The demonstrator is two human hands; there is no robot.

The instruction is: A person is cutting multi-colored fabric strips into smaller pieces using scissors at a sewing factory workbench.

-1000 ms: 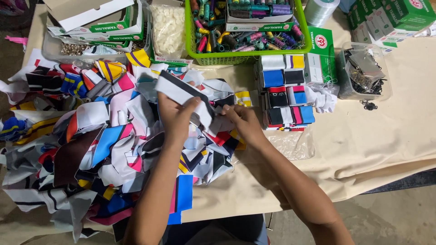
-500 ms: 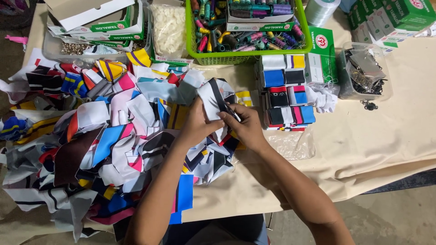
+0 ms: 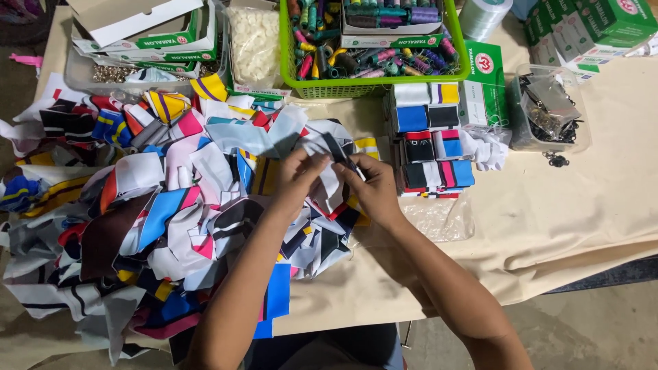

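Cream cloth covers the table (image 3: 582,226), and most of it is crowded. At nine o'clock a loose heap of coloured fabric scraps (image 3: 137,212) sprawls to the left edge and spills over the near edge at seven o'clock; a careless sweep of a forearm could, I judge, drag pieces off onto the floor. At centre the left hand (image 3: 298,179) and right hand (image 3: 373,193) meet, fingers pinched together on a white and dark fabric strip (image 3: 334,159) held just above the heap. The grip looks light, so the strip could slip back among similar scraps and be hard to find. At twelve o'clock a green basket of thread spools (image 3: 373,48) sits close behind, and at one o'clock a neat stack of folded pieces (image 3: 432,140) lies just beside the right hand, where an outward elbow could topple it. Open room is only at three to four o'clock, bare cloth running to the right edge.
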